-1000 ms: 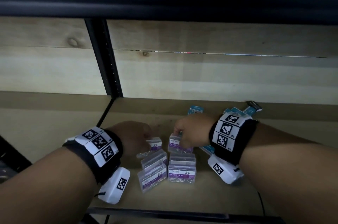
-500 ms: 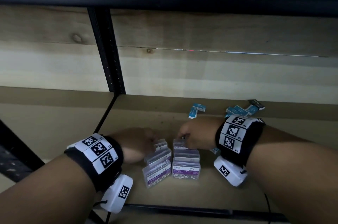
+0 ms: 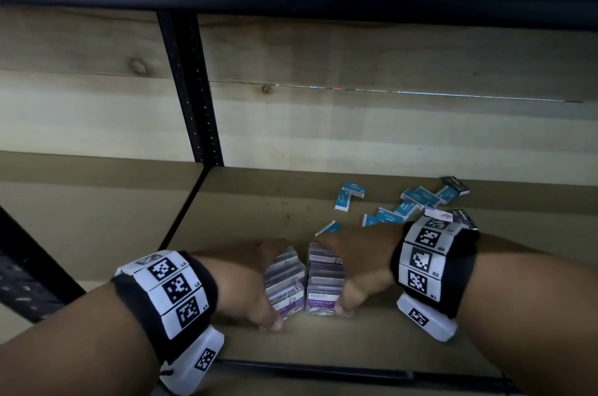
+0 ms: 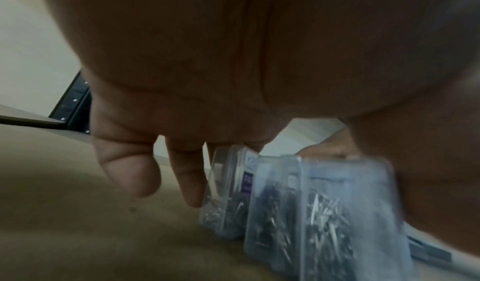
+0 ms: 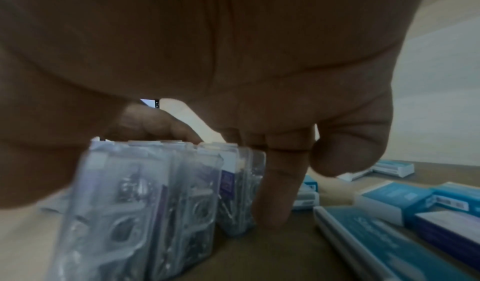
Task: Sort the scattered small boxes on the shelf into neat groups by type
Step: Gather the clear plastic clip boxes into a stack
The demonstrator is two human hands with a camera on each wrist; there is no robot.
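Observation:
Several clear paper clip boxes with purple labels stand packed in two short rows on the brown shelf board (image 3: pixel 246 208). My left hand (image 3: pixel 259 282) grips the left row (image 3: pixel 286 282), fingers at its far end and thumb at the near end. My right hand (image 3: pixel 351 272) grips the right row (image 3: pixel 325 287) the same way. In the left wrist view the fingers (image 4: pixel 189 182) hang beside the boxes (image 4: pixel 324 213). In the right wrist view the fingers (image 5: pixel 280 182) stand against the far box of the row (image 5: pixel 145 203).
Several small blue boxes (image 3: pixel 417 198) lie scattered at the back right, two more (image 3: pixel 351 195) sit nearer the middle, and blue boxes (image 5: pixel 389 199) show right of my right hand. A dark box (image 3: pixel 466 217) lies by my right wrist. A black upright post (image 3: pixel 191 88) stands left; the upper shelf hangs overhead.
Both hands have slid along their rows, thumbs now at the near ends, and the paper clip boxes are pressed closer together. The head view has shifted, showing more blue boxes.

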